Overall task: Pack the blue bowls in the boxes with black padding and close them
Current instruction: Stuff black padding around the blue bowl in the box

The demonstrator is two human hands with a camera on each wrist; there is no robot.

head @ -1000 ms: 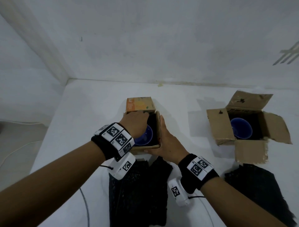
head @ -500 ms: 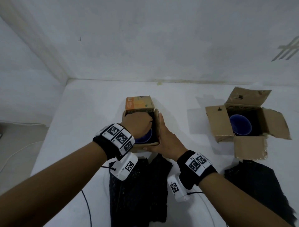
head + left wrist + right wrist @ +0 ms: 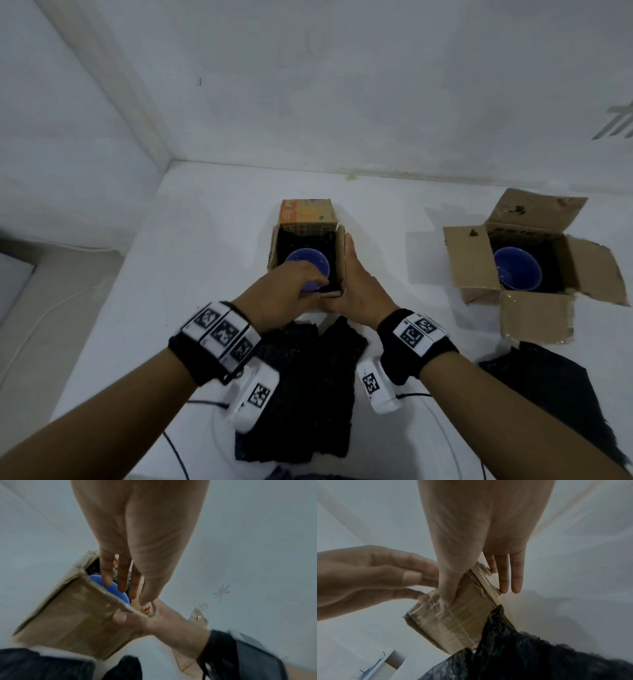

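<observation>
White tabletop (image 3: 205, 240) and white walls are noted throughout. Near the middle, a small cardboard box (image 3: 339, 267) lined with black padding is steadied by the right hand (image 3: 356, 284), fingers laid straight along its right wall and thumb hooked at the near corner. A blue bowl (image 3: 310, 265) is seated inside; its near rim is gripped by the left hand (image 3: 284, 294), fingers reaching over the box edge (seen also in the left wrist view, fingers (image 3: 106, 577) on the bowl (image 3: 109, 588)). To the right, well apart, a second box (image 3: 534, 260) stands with flaps open and a second blue bowl (image 3: 517, 274) inside. Loose black padding sheets lie in front of each: one (image 3: 308, 394) near the wrists, one (image 3: 565, 387) at right.

Step judged: bowl being settled. It should be pressed level and centred, with lining kept even around it, while the wall is braced against bulging. Padding on top and flap closure are not yet done.
</observation>
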